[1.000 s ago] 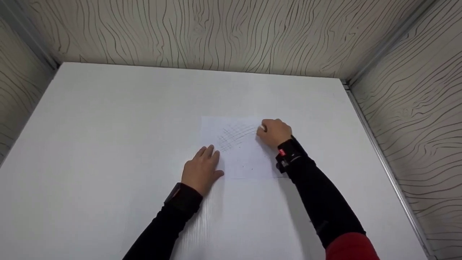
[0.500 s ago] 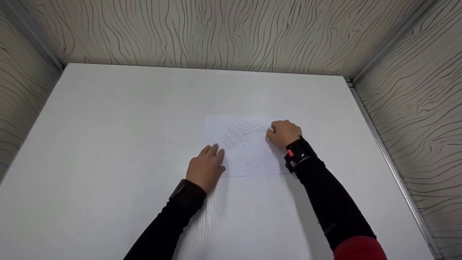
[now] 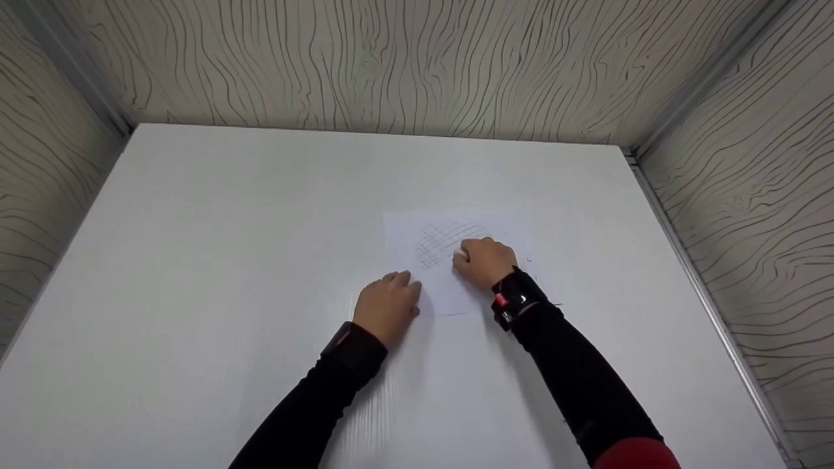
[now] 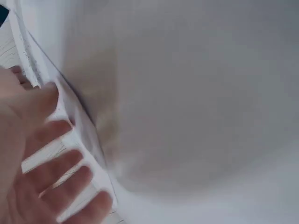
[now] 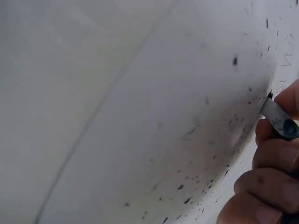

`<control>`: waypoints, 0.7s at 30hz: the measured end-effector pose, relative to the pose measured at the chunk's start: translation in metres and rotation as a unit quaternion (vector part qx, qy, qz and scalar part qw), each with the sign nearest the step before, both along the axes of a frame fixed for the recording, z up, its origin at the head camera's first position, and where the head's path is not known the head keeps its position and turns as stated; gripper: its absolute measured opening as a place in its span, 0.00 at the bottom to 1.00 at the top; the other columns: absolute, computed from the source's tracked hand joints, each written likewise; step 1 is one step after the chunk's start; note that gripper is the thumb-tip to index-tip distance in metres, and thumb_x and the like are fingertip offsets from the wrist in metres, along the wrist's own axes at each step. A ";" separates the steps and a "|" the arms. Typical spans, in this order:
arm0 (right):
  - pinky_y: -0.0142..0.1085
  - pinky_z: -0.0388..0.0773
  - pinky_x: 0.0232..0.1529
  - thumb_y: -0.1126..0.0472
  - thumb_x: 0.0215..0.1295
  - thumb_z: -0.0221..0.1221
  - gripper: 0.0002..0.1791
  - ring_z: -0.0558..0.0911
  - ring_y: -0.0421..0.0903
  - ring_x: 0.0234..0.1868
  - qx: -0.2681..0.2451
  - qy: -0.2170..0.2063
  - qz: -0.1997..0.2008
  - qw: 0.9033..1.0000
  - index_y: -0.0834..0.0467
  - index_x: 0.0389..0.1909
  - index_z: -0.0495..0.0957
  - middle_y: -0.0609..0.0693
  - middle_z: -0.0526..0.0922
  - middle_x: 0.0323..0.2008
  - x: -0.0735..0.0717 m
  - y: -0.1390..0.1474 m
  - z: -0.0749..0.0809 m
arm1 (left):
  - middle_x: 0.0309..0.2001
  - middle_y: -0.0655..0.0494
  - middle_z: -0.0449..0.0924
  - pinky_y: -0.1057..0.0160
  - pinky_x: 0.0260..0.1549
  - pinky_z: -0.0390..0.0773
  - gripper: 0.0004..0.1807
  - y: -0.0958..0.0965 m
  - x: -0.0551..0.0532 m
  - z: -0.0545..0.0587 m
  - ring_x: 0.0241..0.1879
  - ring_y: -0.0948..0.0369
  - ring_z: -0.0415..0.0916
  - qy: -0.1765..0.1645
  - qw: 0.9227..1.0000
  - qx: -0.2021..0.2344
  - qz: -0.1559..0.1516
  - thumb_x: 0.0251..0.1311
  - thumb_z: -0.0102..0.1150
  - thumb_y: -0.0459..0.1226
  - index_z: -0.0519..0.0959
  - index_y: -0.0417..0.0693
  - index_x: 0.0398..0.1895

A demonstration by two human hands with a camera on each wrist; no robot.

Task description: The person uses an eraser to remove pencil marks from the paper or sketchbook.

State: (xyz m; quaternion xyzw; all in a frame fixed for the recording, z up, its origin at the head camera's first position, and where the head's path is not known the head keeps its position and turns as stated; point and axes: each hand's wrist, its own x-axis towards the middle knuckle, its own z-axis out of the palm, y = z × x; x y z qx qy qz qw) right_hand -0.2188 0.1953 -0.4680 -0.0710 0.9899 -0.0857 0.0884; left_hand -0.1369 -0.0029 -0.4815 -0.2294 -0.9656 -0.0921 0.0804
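Note:
A sheet of white paper (image 3: 440, 296) lies on the white table, with crosshatched pencil lines (image 3: 443, 244) on its upper part. My right hand (image 3: 487, 262) pinches a small whitish eraser (image 5: 278, 115) with a dark end between thumb and fingers, just below and right of the lines. Dark crumbs (image 5: 235, 60) are scattered over the paper in the right wrist view. At the paper's left edge rests my left hand (image 3: 389, 305), palm down; its fingers (image 4: 65, 165) are spread apart along the edge in the left wrist view.
The white tabletop (image 3: 260, 228) extends around the paper. A wood-grain patterned wall (image 3: 391, 65) stands behind the table's far edge, with similar panels at left and right (image 3: 769, 228).
My right hand, holding the eraser, moves right along the lines, then back left and toward me to below them. The left hand stays at the paper's left edge. The head view shifts slightly.

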 end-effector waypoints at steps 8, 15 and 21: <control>0.37 0.64 0.23 0.51 0.66 0.53 0.17 0.71 0.45 0.22 -0.015 0.023 0.078 0.997 0.53 0.19 0.67 0.45 0.68 0.17 0.008 -0.029 -0.002 | 0.49 0.51 0.84 0.58 0.39 0.84 0.16 -0.004 0.002 -0.008 0.49 0.55 0.82 0.012 0.999 0.036 -0.013 0.50 0.73 0.41 0.85 0.49 0.44; 0.37 0.60 0.22 0.54 0.66 0.55 0.18 0.67 0.45 0.21 -0.009 0.065 0.028 0.997 0.53 0.17 0.63 0.45 0.65 0.17 -0.002 -0.006 -0.008 | 0.54 0.51 0.82 0.57 0.45 0.84 0.19 -0.003 0.007 -0.008 0.55 0.55 0.80 -0.015 1.000 0.017 0.011 0.53 0.72 0.42 0.84 0.52 0.50; 0.36 0.57 0.21 0.58 0.64 0.56 0.21 0.63 0.44 0.19 -0.013 0.095 0.010 0.995 0.52 0.14 0.59 0.44 0.59 0.14 -0.006 0.006 -0.008 | 0.55 0.50 0.82 0.56 0.43 0.84 0.19 -0.003 0.010 -0.008 0.55 0.54 0.80 -0.020 0.999 0.032 0.014 0.53 0.71 0.42 0.84 0.53 0.50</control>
